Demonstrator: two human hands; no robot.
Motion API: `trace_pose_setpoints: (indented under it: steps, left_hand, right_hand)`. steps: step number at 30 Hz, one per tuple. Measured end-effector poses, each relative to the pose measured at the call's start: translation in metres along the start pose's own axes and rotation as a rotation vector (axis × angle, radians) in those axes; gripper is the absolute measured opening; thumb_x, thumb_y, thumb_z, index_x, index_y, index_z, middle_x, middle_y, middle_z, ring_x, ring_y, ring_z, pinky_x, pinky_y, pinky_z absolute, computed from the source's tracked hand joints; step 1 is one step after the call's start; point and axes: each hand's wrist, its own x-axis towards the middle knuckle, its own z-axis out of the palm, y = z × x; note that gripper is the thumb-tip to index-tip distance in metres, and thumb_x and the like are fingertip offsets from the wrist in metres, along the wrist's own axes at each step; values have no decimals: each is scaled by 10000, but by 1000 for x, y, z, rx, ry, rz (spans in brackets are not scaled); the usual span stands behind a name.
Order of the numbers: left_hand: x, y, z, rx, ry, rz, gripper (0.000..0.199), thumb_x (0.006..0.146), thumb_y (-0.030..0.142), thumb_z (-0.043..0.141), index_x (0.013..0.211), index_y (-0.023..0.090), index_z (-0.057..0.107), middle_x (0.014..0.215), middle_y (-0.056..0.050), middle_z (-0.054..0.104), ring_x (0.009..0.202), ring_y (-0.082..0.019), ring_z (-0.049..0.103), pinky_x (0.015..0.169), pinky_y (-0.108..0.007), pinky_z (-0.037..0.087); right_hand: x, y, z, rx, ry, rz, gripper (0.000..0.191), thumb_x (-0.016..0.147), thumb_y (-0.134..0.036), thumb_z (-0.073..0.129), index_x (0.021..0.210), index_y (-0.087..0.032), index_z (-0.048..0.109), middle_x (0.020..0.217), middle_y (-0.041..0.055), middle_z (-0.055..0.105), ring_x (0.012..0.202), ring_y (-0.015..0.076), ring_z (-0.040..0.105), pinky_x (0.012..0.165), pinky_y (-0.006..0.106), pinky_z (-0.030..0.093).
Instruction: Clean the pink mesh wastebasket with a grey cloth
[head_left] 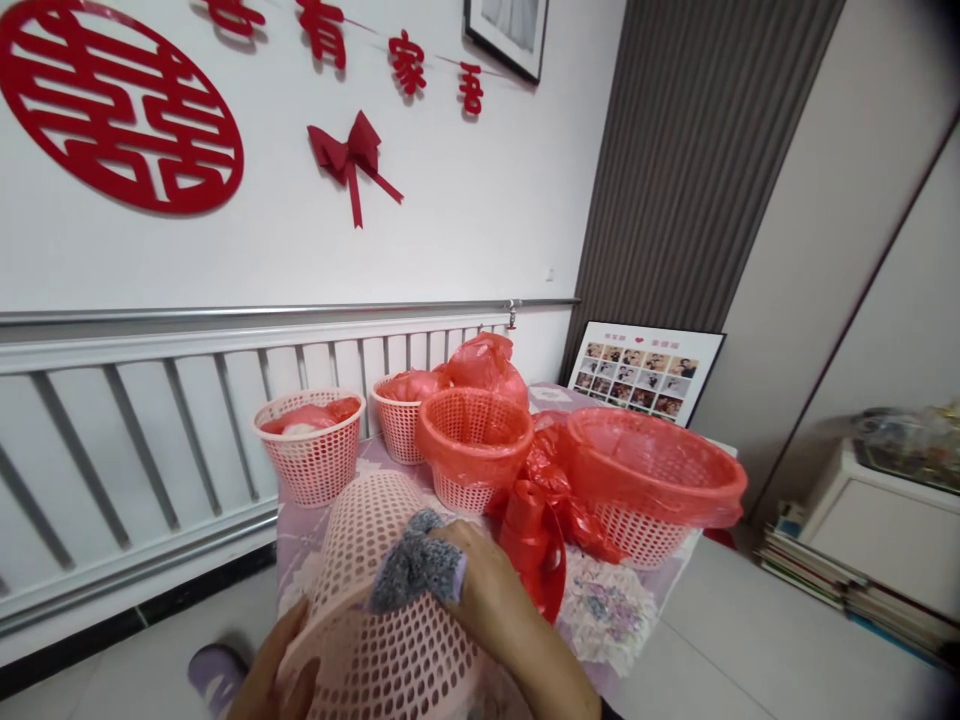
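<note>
A pale pink perforated plastic basket [375, 525] lies tipped on its side, close to me, at the near end of the table. My left hand [289, 660] is closed round its rim at the lower left. My right hand [476, 575] grips a speckled grey cloth [416, 560] and presses it against the basket's side. The cloth covers part of the fingers. Just right of that hand is a roll of red plastic bags [523, 525] in a red dish [556, 570].
Behind stand a small basket with a red bag inside [311, 455], another small basket [397, 430], a red-lined basket [474, 450] and a wide red-lined basket [652, 480]. A radiator [165, 430] runs along the left wall. A photo board [641, 370] leans at the back.
</note>
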Motion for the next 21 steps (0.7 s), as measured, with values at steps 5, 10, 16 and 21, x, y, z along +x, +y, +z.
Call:
trace_pose_setpoints:
  steps: [5, 10, 16, 21]
  left_hand:
    - [20, 11, -14, 74, 68, 103, 496, 860, 460, 540, 1264, 206, 676, 1401, -83, 665, 1308, -277, 616, 1150, -405, 455]
    - [22, 0, -11, 89, 54, 140, 460, 886, 435, 516, 1246, 221, 708, 1374, -68, 682, 1274, -270, 644, 1125, -391, 483]
    - [17, -6, -15, 30, 73, 168, 433, 852, 437, 601, 1246, 299, 716, 1386, -6, 678, 1294, -265, 628, 1116, -332, 491]
    - [12, -7, -19, -7, 57, 74, 461, 881, 456, 569, 1316, 331, 660, 1423, 22, 653, 1327, -246, 601, 1130, -319, 472]
  right_hand:
    - [9, -20, 25, -72, -37, 0, 326, 818, -211, 743, 1132, -277, 687, 1029, 53, 693, 948, 262, 629, 824, 391, 504]
    - [1, -11, 45, -30, 45, 38, 382, 816, -184, 750, 1172, -300, 678, 1017, 44, 679, 923, 237, 616, 800, 362, 490]
    - [-16, 3, 54, 25, 155, 131, 248, 838, -138, 675, 1055, -253, 710, 942, 51, 681, 883, 232, 616, 768, 348, 492]
    - [-34, 27, 66, 204, 315, 202, 211, 802, -184, 622, 988, -237, 707, 931, 55, 719, 877, 234, 672, 774, 357, 558]
